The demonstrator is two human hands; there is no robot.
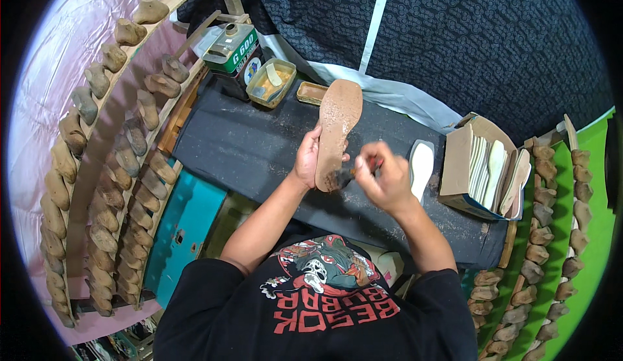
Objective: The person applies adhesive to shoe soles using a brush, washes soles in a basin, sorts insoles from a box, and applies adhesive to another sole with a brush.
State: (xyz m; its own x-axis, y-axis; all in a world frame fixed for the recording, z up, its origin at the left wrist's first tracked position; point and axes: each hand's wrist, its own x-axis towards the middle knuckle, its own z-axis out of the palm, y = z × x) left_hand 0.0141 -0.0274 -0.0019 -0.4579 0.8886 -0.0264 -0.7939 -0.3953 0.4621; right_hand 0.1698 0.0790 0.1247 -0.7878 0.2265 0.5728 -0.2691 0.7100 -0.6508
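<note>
My left hand (pixel 309 158) grips a tan shoe insole (pixel 340 111) along its narrow middle, the wide end pointing away from me. Wet, glossy patches show on the insole's upper face. In my right hand (pixel 384 178), blurred by motion, is a small brush (pixel 339 179) whose dark bristles are at the insole's near end. Fingers curl round the brush, hiding much of its handle. To the right of that hand, a white sole piece (pixel 422 165) lies on a grey backing on the dark-covered table (pixel 259 155).
Along the table's far left stand a green-and-black metal can (pixel 235 55), a yellowish tub (pixel 291 75) with a pale scraper, and a small shallow tray (pixel 312 93). An open cardboard box (pixel 456 163) of soles sits at right. Curved racks of wooden shoe lasts (pixel 63 163) flank both sides.
</note>
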